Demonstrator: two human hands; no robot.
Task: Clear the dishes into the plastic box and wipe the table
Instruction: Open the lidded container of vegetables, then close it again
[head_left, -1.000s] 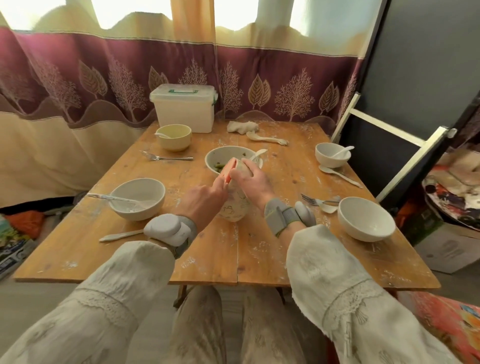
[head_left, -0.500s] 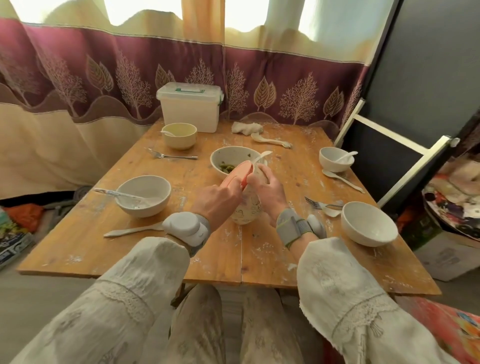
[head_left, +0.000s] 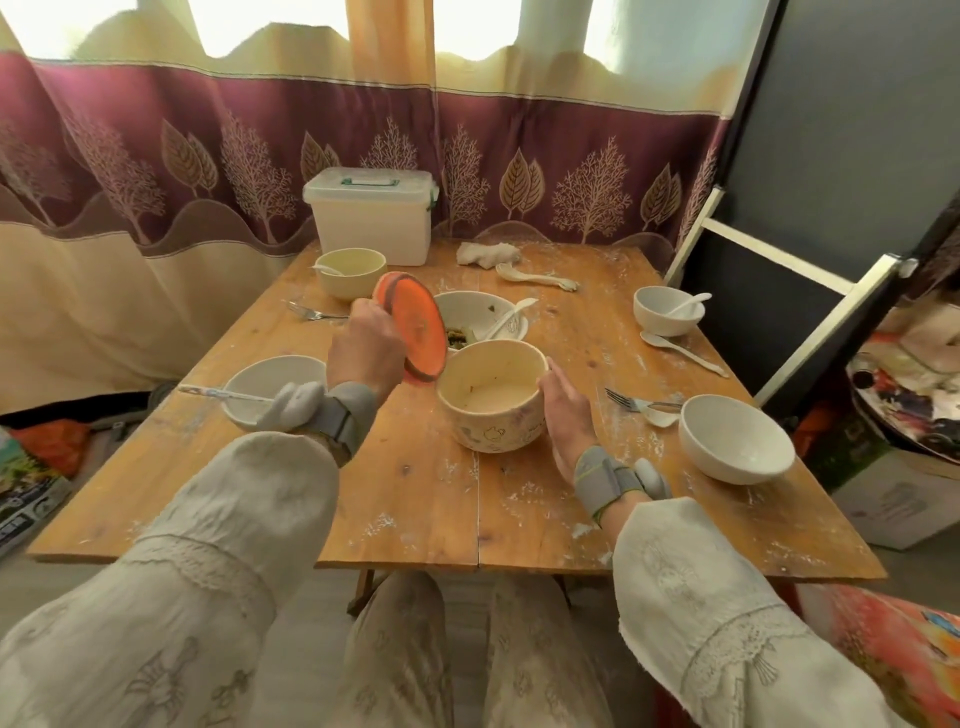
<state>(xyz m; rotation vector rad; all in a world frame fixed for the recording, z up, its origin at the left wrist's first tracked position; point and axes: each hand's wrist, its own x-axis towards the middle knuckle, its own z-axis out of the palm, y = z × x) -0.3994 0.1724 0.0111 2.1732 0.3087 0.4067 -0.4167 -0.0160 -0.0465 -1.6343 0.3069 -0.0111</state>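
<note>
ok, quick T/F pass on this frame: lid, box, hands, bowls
1. The left hand holds the orange lid lifted off the patterned bowl. True.
2. The plastic box stands open. False: its lid is on.
3. The right hand grips a fork. False: it rests against the patterned bowl's side.
4. The cloth lies at the table's far end, right of the box. True.
5. The nearest right-side bowl holds a spoon. False: nothing in it.

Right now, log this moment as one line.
left hand: holds orange lid | right hand: steadies patterned bowl | plastic box: closed
</note>
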